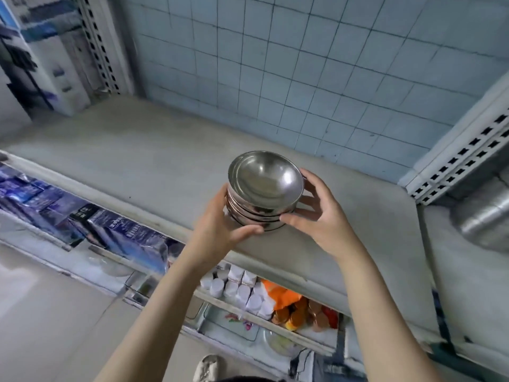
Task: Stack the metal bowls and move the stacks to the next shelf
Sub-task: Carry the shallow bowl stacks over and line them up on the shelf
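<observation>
Nearest, a pale shoe [205,368] stands on smooth floor tiles [55,312]. Just beyond, the lower shelves carry white cylindrical tubs [237,288] packed in rows, a crinkled orange packet [278,293] and glossy blue boxes [124,238] to the left. Two bare forearms reach up from there. The left grip [223,224] wraps the left side of the stack of metal bowls [264,194], thumb lying along its near base. The right grip [316,216] clasps the right side, thumb on the lower rims and fingers curled round the far side. The stack is of shallow round polished steel bowls nested together, the top one tilted slightly. It sits over the near edge of a matte grey shelf [137,161]; whether its base touches cannot be told. At the right lies a ribbed metal vessel [490,216]. Farther off, slotted white uprights [462,150] flank a wall of pale blue square tiles [303,64].
</observation>
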`<state>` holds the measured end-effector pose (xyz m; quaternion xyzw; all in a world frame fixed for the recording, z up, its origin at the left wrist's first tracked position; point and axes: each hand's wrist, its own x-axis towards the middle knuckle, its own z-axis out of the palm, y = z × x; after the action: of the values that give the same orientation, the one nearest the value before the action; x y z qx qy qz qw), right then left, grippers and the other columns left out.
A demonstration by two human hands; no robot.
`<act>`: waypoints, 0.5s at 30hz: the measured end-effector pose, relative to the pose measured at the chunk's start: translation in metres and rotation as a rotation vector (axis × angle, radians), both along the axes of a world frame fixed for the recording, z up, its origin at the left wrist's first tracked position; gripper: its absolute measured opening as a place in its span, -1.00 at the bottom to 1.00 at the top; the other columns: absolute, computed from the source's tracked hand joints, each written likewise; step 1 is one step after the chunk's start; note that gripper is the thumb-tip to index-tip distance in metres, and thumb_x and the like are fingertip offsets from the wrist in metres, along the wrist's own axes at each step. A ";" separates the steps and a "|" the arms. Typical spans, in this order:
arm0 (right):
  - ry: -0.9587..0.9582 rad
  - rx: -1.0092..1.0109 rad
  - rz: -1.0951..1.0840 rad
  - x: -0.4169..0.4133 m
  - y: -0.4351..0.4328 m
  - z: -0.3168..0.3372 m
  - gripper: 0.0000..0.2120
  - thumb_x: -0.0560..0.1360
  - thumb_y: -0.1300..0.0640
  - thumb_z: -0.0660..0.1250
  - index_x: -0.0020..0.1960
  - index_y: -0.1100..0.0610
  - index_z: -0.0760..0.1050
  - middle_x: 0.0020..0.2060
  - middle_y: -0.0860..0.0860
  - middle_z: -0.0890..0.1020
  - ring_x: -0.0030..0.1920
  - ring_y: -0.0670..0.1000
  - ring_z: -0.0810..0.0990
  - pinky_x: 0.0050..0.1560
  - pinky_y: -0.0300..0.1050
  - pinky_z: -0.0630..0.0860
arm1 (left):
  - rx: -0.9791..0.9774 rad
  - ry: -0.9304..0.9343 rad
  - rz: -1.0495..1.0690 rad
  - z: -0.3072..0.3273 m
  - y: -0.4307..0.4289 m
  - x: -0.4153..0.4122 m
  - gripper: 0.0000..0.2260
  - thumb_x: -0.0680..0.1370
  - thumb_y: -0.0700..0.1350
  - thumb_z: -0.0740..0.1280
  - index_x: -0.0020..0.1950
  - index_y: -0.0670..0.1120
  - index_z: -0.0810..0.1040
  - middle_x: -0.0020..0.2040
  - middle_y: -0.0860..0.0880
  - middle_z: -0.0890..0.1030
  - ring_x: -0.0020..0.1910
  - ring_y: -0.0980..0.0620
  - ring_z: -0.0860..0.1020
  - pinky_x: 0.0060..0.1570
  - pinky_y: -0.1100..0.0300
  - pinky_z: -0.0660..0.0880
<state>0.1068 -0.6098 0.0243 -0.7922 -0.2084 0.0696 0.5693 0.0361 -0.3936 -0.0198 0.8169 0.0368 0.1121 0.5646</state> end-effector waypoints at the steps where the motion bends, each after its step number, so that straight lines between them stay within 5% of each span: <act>1: -0.002 0.007 -0.026 -0.003 0.001 -0.001 -0.17 0.18 -0.14 0.61 0.37 -0.36 0.33 0.37 -0.19 0.48 0.33 -0.04 0.53 0.32 0.14 0.50 | -0.004 0.003 -0.029 0.000 0.003 0.002 -0.08 0.25 0.33 0.55 0.49 0.03 0.29 0.33 0.01 0.55 0.35 0.02 0.49 0.36 -0.10 0.42; 6: -0.019 0.047 -0.125 -0.015 0.008 -0.002 -0.17 0.20 -0.09 0.62 0.42 -0.19 0.38 0.33 -0.15 0.55 0.28 -0.03 0.58 0.31 0.08 0.52 | -0.017 0.009 -0.128 0.004 0.012 0.005 -0.13 0.25 0.28 0.54 0.47 0.04 0.33 0.32 0.06 0.49 0.34 0.10 0.46 0.29 0.14 0.50; 11: -0.019 0.049 -0.150 -0.023 0.012 0.001 -0.21 0.20 0.00 0.60 0.36 -0.24 0.37 0.31 -0.17 0.54 0.23 -0.08 0.60 0.29 0.00 0.53 | -0.018 -0.010 -0.193 0.007 0.018 0.008 -0.23 0.29 0.11 0.57 0.44 -0.04 0.39 0.29 0.03 0.42 0.29 0.12 0.46 0.14 0.41 0.49; 15: 0.002 0.066 -0.165 -0.026 0.012 0.000 -0.18 0.20 -0.04 0.61 0.39 -0.24 0.37 0.33 -0.16 0.53 0.24 -0.08 0.60 0.28 0.04 0.54 | -0.028 -0.028 -0.211 0.008 0.019 0.009 -0.22 0.31 0.07 0.57 0.46 -0.07 0.36 0.31 0.02 0.40 0.24 0.32 0.42 0.10 0.51 0.44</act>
<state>0.0811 -0.5978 0.0246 -0.7873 -0.1441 0.0166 0.5992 0.0448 -0.3749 -0.0113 0.8066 -0.0557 0.0631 0.5851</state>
